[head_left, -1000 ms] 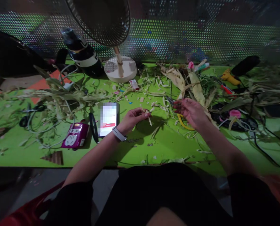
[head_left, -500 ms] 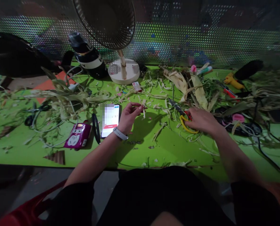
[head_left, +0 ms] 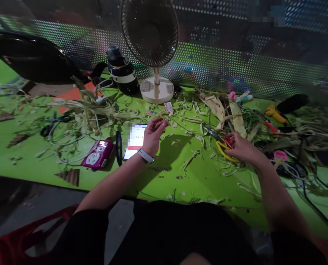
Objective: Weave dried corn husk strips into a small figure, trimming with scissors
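Moved since a second ago: right hand (head_left: 242,147) has dropped from mid-air onto the yellow-handled scissors (head_left: 221,145) and now curls its fingers round the yellow loops, blades pointing to 10 o'clock; the tool looks just taken up for cutting.

Left hand (head_left: 153,134), white watch at the wrist, remains raised, thumb and fingertips pinching a small pale husk strip (head_left: 164,123).

At 9 o'clock of the left hand: phone (head_left: 135,141), lit, lying flat; beyond it a magenta power strip (head_left: 97,158).

At 12 o'clock: desk fan (head_left: 153,48) on its round base, dark bottle (head_left: 122,71) beside it.

At 1 o'clock of the scissors: heap of dried corn husks (head_left: 224,110).

Green table (head_left: 202,176) strewn with scraps.
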A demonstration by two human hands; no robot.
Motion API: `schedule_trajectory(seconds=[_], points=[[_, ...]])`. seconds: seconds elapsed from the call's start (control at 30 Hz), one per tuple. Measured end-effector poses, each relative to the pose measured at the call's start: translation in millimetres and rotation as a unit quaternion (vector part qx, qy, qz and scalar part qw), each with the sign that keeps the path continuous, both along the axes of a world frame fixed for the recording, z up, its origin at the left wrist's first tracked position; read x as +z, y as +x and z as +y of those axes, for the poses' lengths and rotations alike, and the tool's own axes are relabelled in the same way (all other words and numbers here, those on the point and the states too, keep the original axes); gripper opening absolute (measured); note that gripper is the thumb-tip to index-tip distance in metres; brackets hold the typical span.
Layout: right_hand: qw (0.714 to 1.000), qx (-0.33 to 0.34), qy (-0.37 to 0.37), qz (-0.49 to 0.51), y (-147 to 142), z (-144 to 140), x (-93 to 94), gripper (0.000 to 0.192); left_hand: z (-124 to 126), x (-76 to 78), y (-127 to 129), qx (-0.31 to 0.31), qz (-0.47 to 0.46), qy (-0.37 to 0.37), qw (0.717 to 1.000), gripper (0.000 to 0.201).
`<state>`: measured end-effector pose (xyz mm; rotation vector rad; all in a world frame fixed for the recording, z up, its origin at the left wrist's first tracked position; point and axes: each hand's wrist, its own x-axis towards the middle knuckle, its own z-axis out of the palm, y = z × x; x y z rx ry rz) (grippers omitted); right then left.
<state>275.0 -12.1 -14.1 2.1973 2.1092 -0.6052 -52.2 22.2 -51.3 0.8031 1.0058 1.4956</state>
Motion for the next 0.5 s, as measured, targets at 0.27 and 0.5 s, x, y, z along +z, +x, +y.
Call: schedule_trajectory(seconds=[0.27,0.5], points=[[0.989,-0.008,0.063,-0.135,-10.5,-9.6,17.8,0.047,4.1,6.9,-6.5,0.057,0.006,0.015,0.998,0.031],[0.996,0.034,0.015,-0.079,-2.5,-8.4,29.0,0.027,1.7,7.3,-2.5,0.012,-0.024,-0.015,1.0,0.024]])
